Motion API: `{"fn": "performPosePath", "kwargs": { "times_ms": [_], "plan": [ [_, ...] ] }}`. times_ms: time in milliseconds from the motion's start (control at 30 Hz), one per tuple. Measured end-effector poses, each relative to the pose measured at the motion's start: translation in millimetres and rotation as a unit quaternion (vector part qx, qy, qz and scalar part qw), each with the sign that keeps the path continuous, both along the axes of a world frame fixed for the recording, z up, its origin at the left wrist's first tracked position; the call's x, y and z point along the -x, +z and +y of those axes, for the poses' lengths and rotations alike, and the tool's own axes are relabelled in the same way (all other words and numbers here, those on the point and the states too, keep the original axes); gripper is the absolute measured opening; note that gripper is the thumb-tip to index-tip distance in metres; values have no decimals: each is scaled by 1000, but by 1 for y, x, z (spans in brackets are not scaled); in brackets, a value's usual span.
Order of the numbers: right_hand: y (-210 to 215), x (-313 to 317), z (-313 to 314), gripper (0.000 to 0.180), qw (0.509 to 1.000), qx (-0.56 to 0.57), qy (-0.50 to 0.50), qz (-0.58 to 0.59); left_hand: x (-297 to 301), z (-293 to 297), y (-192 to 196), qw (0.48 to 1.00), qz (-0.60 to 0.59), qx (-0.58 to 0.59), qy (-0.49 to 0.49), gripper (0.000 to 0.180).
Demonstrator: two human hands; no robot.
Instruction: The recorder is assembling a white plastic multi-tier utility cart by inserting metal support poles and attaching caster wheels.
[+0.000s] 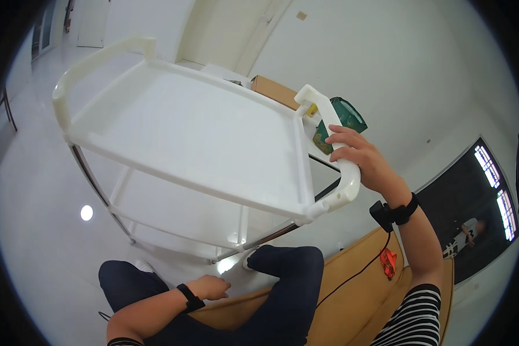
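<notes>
A white plastic utility cart [184,127] with metal legs stands before me, its top tray bare and a lower shelf beneath. My right hand [360,158] rests over the cart's right handle [349,179], fingers curled across the bar. Its thumb side is partly hidden. Low between my knees hangs my left hand [210,286], apart from the cart, with loosely bent fingers and nothing visible in them. Each wrist wears a black strap, and a cable runs down from the right one.
Behind the cart are a brown cardboard box [274,91] and a green bag [347,115]. I sit on a tan sofa [352,282] where an orange-red item [388,262] lies. A dark reflective screen [473,213] is at the right, and a door [222,34] at the back.
</notes>
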State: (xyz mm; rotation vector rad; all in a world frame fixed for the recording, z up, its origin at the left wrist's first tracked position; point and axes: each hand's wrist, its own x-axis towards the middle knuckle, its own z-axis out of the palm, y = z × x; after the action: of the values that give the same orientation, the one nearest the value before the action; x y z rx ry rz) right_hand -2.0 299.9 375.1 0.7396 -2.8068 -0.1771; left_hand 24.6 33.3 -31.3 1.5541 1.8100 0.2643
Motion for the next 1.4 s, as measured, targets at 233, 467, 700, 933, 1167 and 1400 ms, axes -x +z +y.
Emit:
{"fn": "performPosePath", "kwargs": {
  "times_ms": [233, 467, 700, 933, 1167, 1400],
  "plan": [
    [4, -5, 5, 28, 1000, 2, 0, -3, 4, 1, 5, 1000, 4, 19, 12, 40],
    [7, -13, 14, 28, 996, 84, 3, -20, 4, 3, -8, 999, 10, 36, -4, 41],
    [10, -10, 9, 25, 994, 105, 20, -39, 1, 2, -7, 998, -4, 55, 18, 37],
    [10, -2, 12, 24, 987, 126, 21, -95, 3, 5, -22, 999, -4, 52, -1, 44],
    [13, -1, 10, 26, 990, 88, 19, -106, 5, 4, -12, 999, 4, 50, 4, 40],
    [13, -3, 1, 29, 992, 68, -3, -104, 4, 7, -18, 999, 11, 40, 5, 42]
  ]
}}
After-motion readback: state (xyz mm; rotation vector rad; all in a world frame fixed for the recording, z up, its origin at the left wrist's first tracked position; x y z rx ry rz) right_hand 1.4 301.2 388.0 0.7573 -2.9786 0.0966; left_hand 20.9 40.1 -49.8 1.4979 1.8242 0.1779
